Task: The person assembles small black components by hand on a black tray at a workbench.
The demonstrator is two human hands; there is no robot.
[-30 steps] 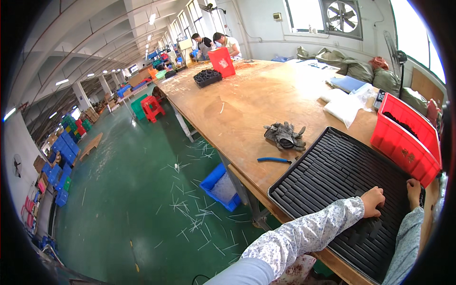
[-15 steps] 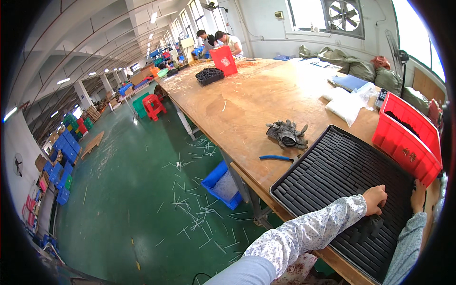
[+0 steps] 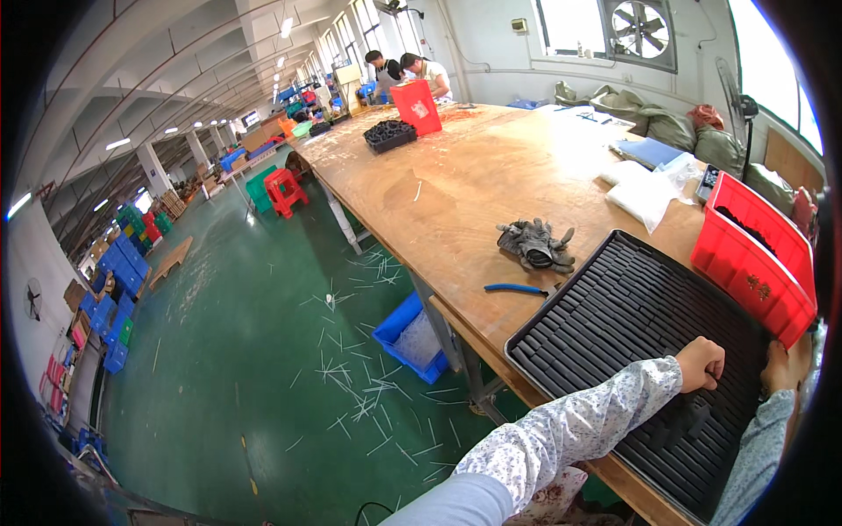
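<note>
Rows of black pieces, everything in arm's reach

Left hand (image 3: 701, 361) is curled over the tray, fingers bunched downward, probably so small pieces are easy to handle (can't tell if they're pinching one). Right hand's (image 3: 777, 366) at the tray's right side; its finger state is hidden, maybe steadying things. The black tray (image 3: 530, 323), packed with rows of black pieces (image 3: 605, 307), sits near the worktop (image 3: 465, 188) edge, presumably for reach. Red bin (image 3: 745, 273) just beyond; gloves (image 3: 537, 244) and blue-handled tool (image 3: 515, 287) lie off to the left, out of the way.
</note>
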